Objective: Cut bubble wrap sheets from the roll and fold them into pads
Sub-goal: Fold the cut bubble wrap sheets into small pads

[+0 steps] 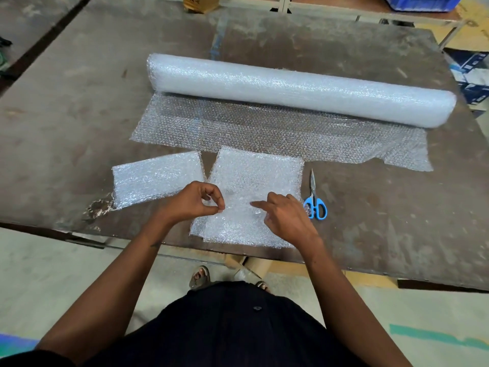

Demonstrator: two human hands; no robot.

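A big bubble wrap roll point(299, 88) lies across the far half of the table, with a loose stretch point(264, 131) unrolled toward me. In front of it lies a cut bubble wrap sheet point(254, 178), partly folded. My left hand point(195, 201) pinches the sheet's left edge between thumb and fingertips. My right hand point(285, 215) rests on the sheet with its index finger stretched out and pressing down. A folded pad point(156, 176) lies to the left of the sheet. Blue-handled scissors point(315, 200) lie shut just right of my right hand.
The worn brown table point(92, 102) ends at a near edge right under my forearms. A cardboard box point(201, 2) stands at the far edge, and a blue crate point(420, 2) sits beyond it. More boxes point(473, 72) stand off the right side.
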